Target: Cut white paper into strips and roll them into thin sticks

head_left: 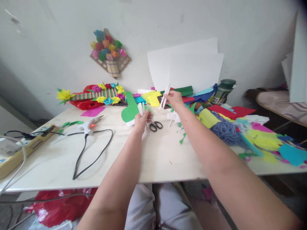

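My left hand (142, 120) is closed around a small bunch of thin white sticks (141, 108), their upper ends poking out above the fingers. Further back and to the right, my right hand (174, 99) pinches a few more white sticks (164, 97) held upright. Black-handled scissors (155, 126) lie on the table just right of my left hand. Behind that hand is a green paper cutout (129, 107) with a rounded end. White paper pieces (174, 116) and green scraps lie under my right wrist. What exactly the sticks are made of, I cannot tell.
A glue gun (87, 126) with a looped black cord lies left, near a power strip (31, 143). Behind stands a flower-decorated craft piece (100, 94). Coloured paper and blue yarn (226, 131) crowd the right, with a dark green jar (224, 91) at the back.
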Demonstrator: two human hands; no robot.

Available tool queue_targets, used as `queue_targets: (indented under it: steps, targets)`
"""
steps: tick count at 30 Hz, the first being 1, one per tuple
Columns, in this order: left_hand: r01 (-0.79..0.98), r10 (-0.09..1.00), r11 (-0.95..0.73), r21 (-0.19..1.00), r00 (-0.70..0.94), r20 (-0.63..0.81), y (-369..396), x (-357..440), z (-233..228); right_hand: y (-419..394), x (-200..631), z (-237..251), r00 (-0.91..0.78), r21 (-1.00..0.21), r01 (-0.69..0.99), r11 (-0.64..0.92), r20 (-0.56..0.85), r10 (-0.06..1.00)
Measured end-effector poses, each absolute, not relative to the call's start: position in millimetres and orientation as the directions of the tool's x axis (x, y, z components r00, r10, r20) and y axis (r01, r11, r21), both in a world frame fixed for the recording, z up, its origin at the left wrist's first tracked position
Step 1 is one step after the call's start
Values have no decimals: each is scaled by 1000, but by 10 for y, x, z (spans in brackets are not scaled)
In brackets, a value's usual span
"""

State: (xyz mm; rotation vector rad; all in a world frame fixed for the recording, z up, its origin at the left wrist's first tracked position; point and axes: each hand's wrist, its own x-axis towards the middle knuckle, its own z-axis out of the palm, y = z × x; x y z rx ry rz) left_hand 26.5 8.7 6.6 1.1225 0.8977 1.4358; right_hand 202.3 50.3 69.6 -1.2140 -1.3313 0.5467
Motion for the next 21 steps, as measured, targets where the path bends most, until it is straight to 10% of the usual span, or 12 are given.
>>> queue_targets:
  steps: [11,21]
  targets:
    - [-252,986,-52,966,140,89,21,74,175,-186,1352,409,9,-978,81,193,194,981]
    - [-228,987,-52,972,138,85,-187,-58,-68,-156,1174,46,-61,-872,400,281,281,958]
